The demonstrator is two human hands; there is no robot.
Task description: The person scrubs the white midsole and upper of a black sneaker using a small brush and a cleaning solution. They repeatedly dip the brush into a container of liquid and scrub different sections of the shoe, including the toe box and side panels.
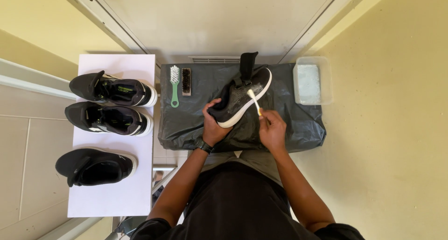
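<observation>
Shoes (240, 97): four; brushes (174, 86): perhaps three.

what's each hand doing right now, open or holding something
Left hand: closed around the heel of the black sneaker, holding it.
Right hand: closed on a small toothbrush, with its head against the sneaker.

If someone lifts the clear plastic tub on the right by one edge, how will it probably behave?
The clear plastic tub seems to hold pale, foamy liquid, so it would likely feel heavy for its size and slosh. Its thin walls may flex. It sits low and wide on the black plastic sheet, so tipping seems unlikely.
</observation>
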